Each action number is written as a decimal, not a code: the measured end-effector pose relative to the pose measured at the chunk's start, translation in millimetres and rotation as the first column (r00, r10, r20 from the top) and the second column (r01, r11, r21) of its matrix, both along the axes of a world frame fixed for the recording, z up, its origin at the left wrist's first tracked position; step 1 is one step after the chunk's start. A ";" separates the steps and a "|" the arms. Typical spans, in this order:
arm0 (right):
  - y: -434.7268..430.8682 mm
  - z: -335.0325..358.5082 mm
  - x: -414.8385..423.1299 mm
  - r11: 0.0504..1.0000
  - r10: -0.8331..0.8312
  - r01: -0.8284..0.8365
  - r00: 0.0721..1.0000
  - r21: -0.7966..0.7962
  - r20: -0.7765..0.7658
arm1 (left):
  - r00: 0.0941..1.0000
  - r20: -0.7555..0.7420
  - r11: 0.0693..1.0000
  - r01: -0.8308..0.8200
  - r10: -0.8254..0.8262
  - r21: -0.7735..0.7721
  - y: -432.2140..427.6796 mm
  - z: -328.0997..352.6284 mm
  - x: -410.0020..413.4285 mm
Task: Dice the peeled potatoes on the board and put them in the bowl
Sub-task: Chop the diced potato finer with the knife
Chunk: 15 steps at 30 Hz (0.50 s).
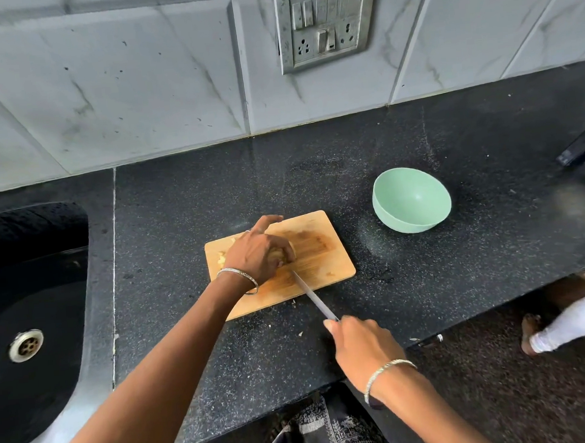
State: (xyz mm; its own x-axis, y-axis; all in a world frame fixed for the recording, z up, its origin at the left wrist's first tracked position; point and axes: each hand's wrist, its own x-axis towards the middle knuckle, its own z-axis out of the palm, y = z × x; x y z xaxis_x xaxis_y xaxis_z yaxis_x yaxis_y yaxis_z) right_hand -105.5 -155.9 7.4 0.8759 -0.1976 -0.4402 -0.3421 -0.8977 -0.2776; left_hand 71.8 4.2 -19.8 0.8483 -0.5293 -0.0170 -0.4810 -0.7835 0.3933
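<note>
**A:** How far along was the dicing?

**B:** Early, I'd judge. The bowl (401, 223) had nothing in it and stood on the counter (486, 161), just past the board's (324, 253) far right corner.

**A:** And the potato (289, 252)?

**B:** On the board, mostly hidden. The left hand (257, 254) curled over it and held it down, so only a pale edge showed.

**A:** The knife (313, 297)?

**B:** The right hand (360, 345) gripped its handle near the counter's front edge. The blade ran up onto the board, its tip at the potato.

**A:** Was anything cut?

**B:** A few pale bits (222, 259) lay by the board's left edge. I couldn't tell whether more sat under the hand.

**A:** So what was left?

**B:** Probably most of the cutting, and all of the move to the bowl.
</note>
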 end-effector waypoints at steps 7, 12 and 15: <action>-7.3 18.0 18.8 0.997 -0.016 0.006 0.992 0.074 0.128 | 0.995 0.003 0.980 -0.094 0.096 -0.178 6.8 -10.6 -6.5; 15.7 12.8 40.6 0.996 -0.014 0.003 0.991 0.087 0.132 | 0.954 -0.008 0.931 -0.294 0.300 -0.217 5.1 -18.3 -15.9; 24.9 10.8 44.9 0.995 -0.032 0.021 0.993 0.098 0.110 | 0.943 -0.046 0.911 -0.331 0.330 -0.247 7.0 -24.7 -19.4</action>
